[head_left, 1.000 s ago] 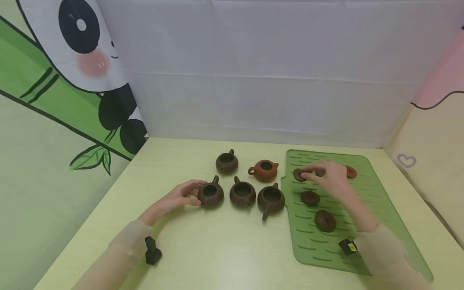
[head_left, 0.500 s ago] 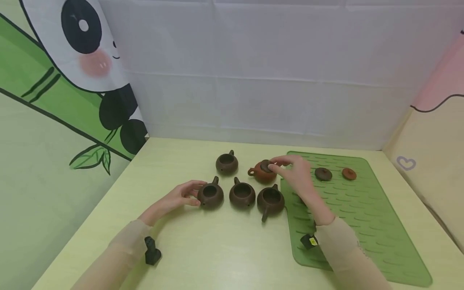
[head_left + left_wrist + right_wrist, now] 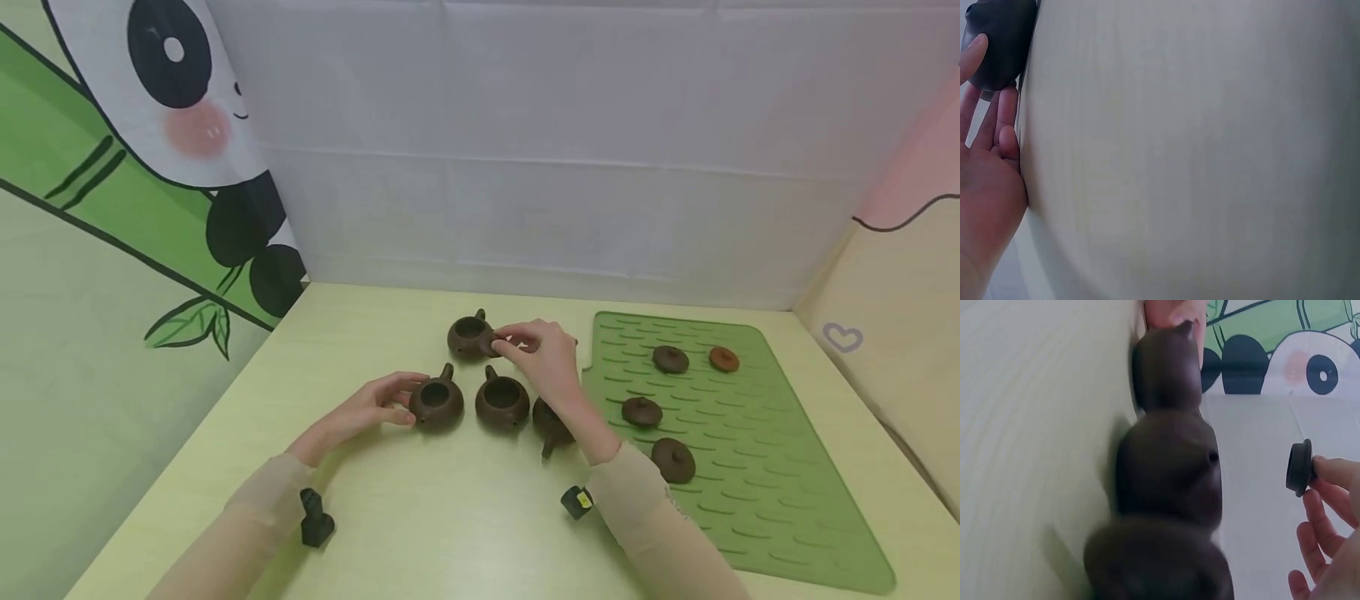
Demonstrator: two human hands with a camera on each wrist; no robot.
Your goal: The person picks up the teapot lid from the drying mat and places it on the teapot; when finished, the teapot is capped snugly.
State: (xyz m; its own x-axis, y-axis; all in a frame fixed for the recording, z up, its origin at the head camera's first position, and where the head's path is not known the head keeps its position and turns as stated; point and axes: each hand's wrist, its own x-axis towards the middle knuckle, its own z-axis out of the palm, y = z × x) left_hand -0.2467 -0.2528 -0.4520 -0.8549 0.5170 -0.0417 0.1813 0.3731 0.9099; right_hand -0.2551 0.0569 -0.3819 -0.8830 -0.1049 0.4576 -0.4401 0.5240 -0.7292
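My left hand [image 3: 375, 408] holds a small dark brown clay teapot [image 3: 442, 415] at its left side, thumb and fingers against the body; the pot is lidless. In the left wrist view the thumb lies on this teapot [image 3: 1007, 47]. Between thumb and fingertips my right hand [image 3: 547, 358] pinches a dark teapot lid [image 3: 1300, 467] by its knob, held tilted in the air. In the head view it hovers by the right side of the back brown teapot [image 3: 468, 340]. A middle teapot [image 3: 502, 410] and a right one [image 3: 551, 429], partly covered by the right wrist, stand in front. The right hand mostly hides the reddish teapot.
On the green mat [image 3: 780, 467] at the right lie a dark lid [image 3: 671, 359], a reddish lid [image 3: 723, 359] and two brown lids, one nearer [image 3: 673, 460] and one farther [image 3: 642, 411]. A white cloth wall [image 3: 540, 167] stands behind the table [image 3: 450, 525].
My right hand has picked up a dark lid from the mat's left edge and carried it left, past the reddish teapot, to the back brown teapot. My left hand stays still.
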